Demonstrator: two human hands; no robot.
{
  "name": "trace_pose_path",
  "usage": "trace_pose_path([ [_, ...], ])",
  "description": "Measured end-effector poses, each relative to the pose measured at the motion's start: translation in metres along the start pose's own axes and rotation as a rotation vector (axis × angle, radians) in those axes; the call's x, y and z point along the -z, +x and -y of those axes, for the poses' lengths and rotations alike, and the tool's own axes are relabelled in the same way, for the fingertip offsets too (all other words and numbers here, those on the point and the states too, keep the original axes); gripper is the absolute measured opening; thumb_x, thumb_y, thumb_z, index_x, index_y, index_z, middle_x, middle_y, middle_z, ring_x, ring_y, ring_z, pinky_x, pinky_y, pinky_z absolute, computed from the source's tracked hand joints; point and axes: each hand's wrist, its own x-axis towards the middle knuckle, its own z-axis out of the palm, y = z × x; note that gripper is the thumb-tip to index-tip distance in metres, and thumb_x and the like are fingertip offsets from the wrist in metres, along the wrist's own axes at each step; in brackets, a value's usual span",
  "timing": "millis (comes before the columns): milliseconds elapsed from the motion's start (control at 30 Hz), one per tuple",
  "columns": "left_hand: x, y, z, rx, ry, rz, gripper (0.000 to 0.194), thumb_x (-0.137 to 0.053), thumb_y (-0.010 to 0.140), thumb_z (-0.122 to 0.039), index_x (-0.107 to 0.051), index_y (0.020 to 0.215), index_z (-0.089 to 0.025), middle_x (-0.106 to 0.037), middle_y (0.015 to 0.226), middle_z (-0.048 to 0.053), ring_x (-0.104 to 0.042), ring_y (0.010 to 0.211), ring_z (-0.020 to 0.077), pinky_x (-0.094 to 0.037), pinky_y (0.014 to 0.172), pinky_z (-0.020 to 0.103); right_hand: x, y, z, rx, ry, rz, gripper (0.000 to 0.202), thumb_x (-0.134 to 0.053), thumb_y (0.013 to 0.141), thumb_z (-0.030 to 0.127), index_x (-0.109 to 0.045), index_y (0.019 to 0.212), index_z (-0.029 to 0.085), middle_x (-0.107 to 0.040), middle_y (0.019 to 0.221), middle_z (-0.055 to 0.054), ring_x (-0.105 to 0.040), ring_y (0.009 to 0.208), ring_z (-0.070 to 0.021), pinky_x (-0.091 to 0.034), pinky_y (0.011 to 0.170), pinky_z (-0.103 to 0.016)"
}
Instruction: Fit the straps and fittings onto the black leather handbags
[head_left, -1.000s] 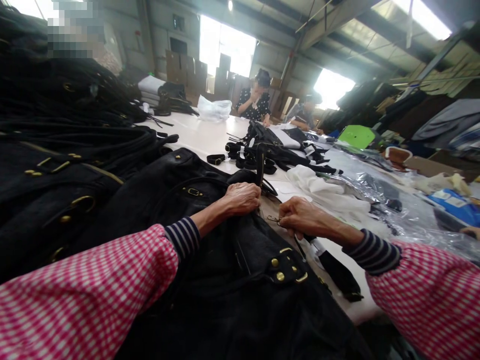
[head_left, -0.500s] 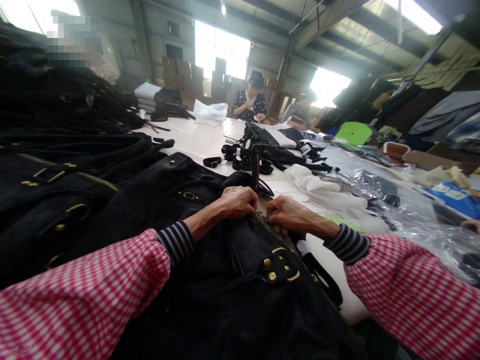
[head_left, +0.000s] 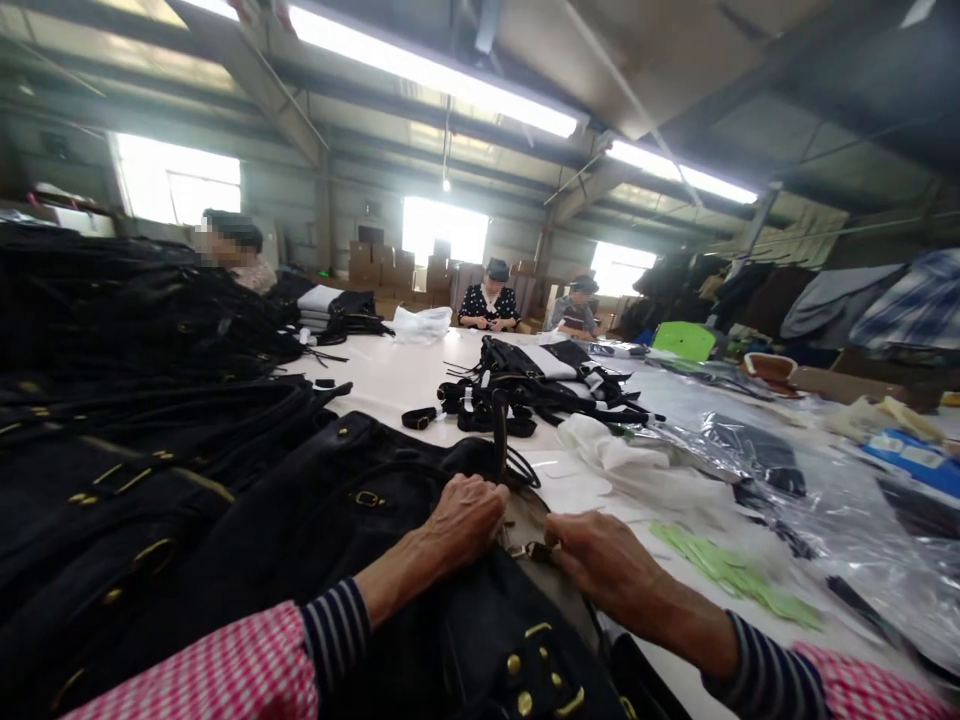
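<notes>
A black handbag (head_left: 405,610) with brass-coloured studs and buckles lies in front of me, its mouth partly spread so the beige lining shows. My left hand (head_left: 471,512) is closed on the bag's upper edge, beside the upright handle (head_left: 500,440). Just right of it, my right hand (head_left: 600,555) pinches a small brass-coloured zipper pull (head_left: 534,551) at the opening. Its fingertips are partly hidden, and the exact shape of the metal piece is hard to make out.
More black bags (head_left: 112,460) are heaped at the left. Black straps (head_left: 487,405) and folded bags lie on the white table (head_left: 375,365). White tissue (head_left: 611,445), green slips (head_left: 735,575) and clear plastic bags (head_left: 810,490) spread to the right. Several people sit beyond.
My view has tilted up, so hands and bag sit lower. My right hand has moved away from the left with the zipper pull, and more of the lining shows between them.
</notes>
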Motion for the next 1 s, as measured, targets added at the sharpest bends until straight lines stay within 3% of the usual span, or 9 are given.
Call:
trace_pose_path([
  [100,0.002,0.000,0.000,0.029,-0.049,-0.051,0.012,-0.046,0.094,-0.026,-0.055,0.097,-0.020,-0.067,0.099,0.009,-0.064,0.097,0.0272,-0.046,0.086,0.039,0.006,-0.009,-0.007,0.003,-0.142,-0.033,0.022,-0.041,0.093,0.010,-0.060,0.085,0.019,-0.067,0.090,-0.007,-0.063,0.083,-0.0205,-0.037,0.071,-0.030],
  [167,0.004,0.001,-0.002,0.044,-0.133,-0.081,0.010,-0.046,0.093,-0.027,-0.053,0.095,-0.021,-0.067,0.095,0.006,-0.063,0.092,0.0252,-0.045,0.086,0.037,0.006,-0.010,-0.014,-0.025,-0.111,-0.105,0.022,-0.040,0.094,0.010,-0.058,0.084,0.019,-0.066,0.091,-0.007,-0.062,0.084,-0.0206,-0.038,0.073,-0.031],
  [300,0.008,0.004,-0.009,0.122,-0.464,-0.074,0.008,-0.047,0.090,-0.028,-0.051,0.086,-0.022,-0.066,0.085,0.000,-0.061,0.083,0.0188,-0.044,0.079,0.030,-0.006,0.002,-0.019,-0.063,0.186,-0.319,0.012,-0.046,0.093,0.015,-0.053,0.084,0.021,-0.063,0.087,-0.003,-0.059,0.080,-0.0182,-0.039,0.072,-0.030],
  [400,0.004,0.007,-0.010,0.133,-0.619,-0.103,0.016,-0.045,0.092,-0.033,-0.050,0.083,-0.021,-0.064,0.084,-0.001,-0.059,0.081,0.0164,-0.043,0.072,0.027,-0.023,0.026,-0.013,-0.035,0.538,-0.392,0.008,-0.053,0.087,0.015,-0.053,0.081,0.020,-0.060,0.078,0.000,-0.057,0.074,-0.0156,-0.040,0.068,-0.027],
  [533,-0.006,0.012,-0.003,0.177,-0.651,-0.112,0.027,-0.047,0.092,-0.043,-0.054,0.080,-0.020,-0.064,0.079,-0.001,-0.058,0.076,0.0173,-0.041,0.068,0.027,-0.046,0.062,-0.008,-0.069,1.194,-0.322,0.007,-0.061,0.078,0.021,-0.053,0.077,0.020,-0.055,0.058,0.005,-0.053,0.051,-0.0117,-0.040,0.051,-0.023],
  [633,-0.006,0.010,-0.002,0.192,-0.694,-0.129,0.033,-0.052,0.090,-0.049,-0.059,0.077,-0.019,-0.065,0.077,0.000,-0.059,0.075,0.0181,-0.041,0.067,0.027,-0.055,0.067,-0.010,-0.088,1.508,-0.298,0.018,-0.070,0.074,0.029,-0.059,0.082,0.018,-0.057,0.052,0.006,-0.045,0.039,-0.0083,-0.032,0.040,-0.020],
  [800,0.003,0.005,-0.006,0.153,-0.776,-0.131,0.028,-0.058,0.087,-0.043,-0.071,0.086,-0.018,-0.069,0.080,0.000,-0.061,0.074,0.0171,-0.042,0.069,0.026,-0.051,0.054,-0.017,-0.086,1.623,-0.288,0.023,-0.078,0.074,0.033,-0.066,0.082,0.015,-0.065,0.064,0.001,-0.041,0.040,-0.0036,-0.023,0.036,-0.017],
  [1000,0.004,0.003,-0.002,0.084,-0.871,-0.113,0.022,-0.058,0.085,-0.029,-0.076,0.095,-0.018,-0.072,0.082,0.000,-0.063,0.078,0.0157,-0.045,0.074,0.023,-0.049,0.053,-0.022,-0.134,1.681,-0.218,0.025,-0.080,0.077,0.036,-0.065,0.079,0.015,-0.057,0.063,0.004,-0.037,0.042,-0.0023,-0.021,0.038,-0.017],
])
